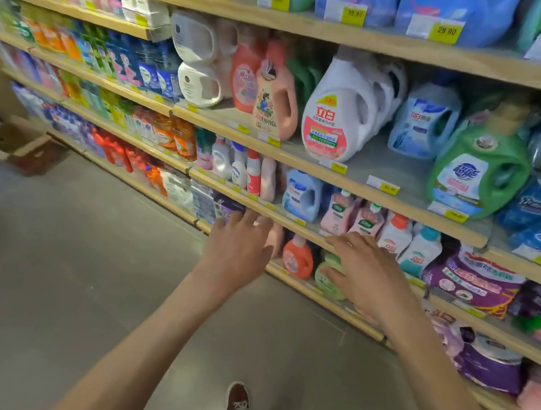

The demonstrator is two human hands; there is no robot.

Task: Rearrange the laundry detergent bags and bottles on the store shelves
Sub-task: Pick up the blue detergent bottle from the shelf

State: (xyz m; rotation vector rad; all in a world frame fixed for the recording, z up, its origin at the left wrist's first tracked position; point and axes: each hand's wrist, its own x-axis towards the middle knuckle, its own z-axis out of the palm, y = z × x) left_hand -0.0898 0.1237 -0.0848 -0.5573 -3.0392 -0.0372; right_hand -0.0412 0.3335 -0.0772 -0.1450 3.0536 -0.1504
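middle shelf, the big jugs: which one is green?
The large green jug at the right end of that shelf, white-and-blue label, gold cap. Its neighbours differ: the white jug has a pink label, the next one is pale blue.

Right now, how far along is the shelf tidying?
Mostly ahead. The white jug and green jug stand facing out, but the white bottles beside them lie stacked. Both hands are empty, left hand and right hand reaching toward the low shelf by the orange bottle.
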